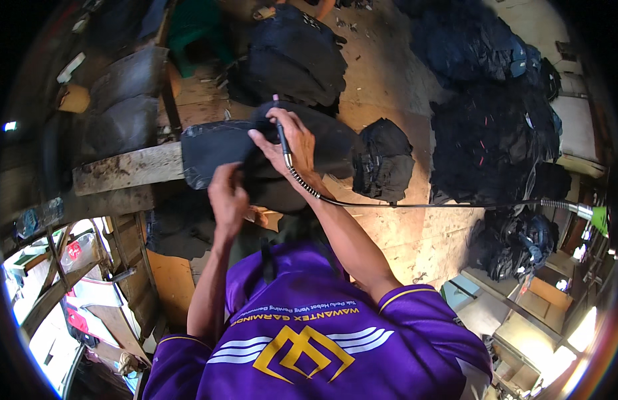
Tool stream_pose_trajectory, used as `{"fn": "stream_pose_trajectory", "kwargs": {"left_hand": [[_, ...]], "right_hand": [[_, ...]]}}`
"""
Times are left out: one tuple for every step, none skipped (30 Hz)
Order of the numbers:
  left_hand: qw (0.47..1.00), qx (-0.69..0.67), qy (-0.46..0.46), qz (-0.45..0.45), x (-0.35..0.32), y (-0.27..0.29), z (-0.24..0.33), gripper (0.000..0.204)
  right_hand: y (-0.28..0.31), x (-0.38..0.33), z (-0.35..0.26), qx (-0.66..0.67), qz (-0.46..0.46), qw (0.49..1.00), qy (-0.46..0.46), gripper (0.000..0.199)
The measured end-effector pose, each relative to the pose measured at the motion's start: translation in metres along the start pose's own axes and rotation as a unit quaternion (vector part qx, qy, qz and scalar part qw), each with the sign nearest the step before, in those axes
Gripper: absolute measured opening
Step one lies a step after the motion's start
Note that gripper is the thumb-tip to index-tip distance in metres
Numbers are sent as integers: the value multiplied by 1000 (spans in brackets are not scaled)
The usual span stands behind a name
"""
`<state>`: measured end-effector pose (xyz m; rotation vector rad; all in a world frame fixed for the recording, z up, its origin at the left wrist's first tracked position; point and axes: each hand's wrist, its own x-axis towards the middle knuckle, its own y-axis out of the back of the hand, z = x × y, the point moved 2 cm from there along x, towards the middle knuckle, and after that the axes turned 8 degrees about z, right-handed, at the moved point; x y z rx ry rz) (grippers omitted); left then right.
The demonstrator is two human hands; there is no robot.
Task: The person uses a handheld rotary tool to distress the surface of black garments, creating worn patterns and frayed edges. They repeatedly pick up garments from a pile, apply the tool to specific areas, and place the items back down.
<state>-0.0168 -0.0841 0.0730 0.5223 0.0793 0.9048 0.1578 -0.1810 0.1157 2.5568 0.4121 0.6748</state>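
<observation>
My right hand (pixel 297 141) is closed round a slim pen-like rotary tool handpiece (pixel 282 137) with a pinkish tip. A coiled spring sleeve and thin black cable (pixel 402 205) run from its lower end off to the right. Under this hand, a dark piece of cloth (pixel 332 137) lies over a black padded board (pixel 212 150). My left hand (pixel 227 195) is at the board's near edge, close to the cloth. Motion smears its fingers, and whether they grip the cloth cannot be told.
A wooden beam (pixel 129 169) meets the board at the left. Piles of dark garments lie ahead (pixel 295 57), just right of the board (pixel 383 160) and farther right (pixel 492 140). A green stool (pixel 192 37) stands far left. Part of another person shows at the top edge.
</observation>
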Motion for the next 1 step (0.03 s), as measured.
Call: {"fn": "stream_pose_trajectory", "kwargs": {"left_hand": [[994, -19, 102, 44, 9, 26, -19, 21]], "right_hand": [[-14, -3, -11, 24, -44, 998, -45, 44]]}}
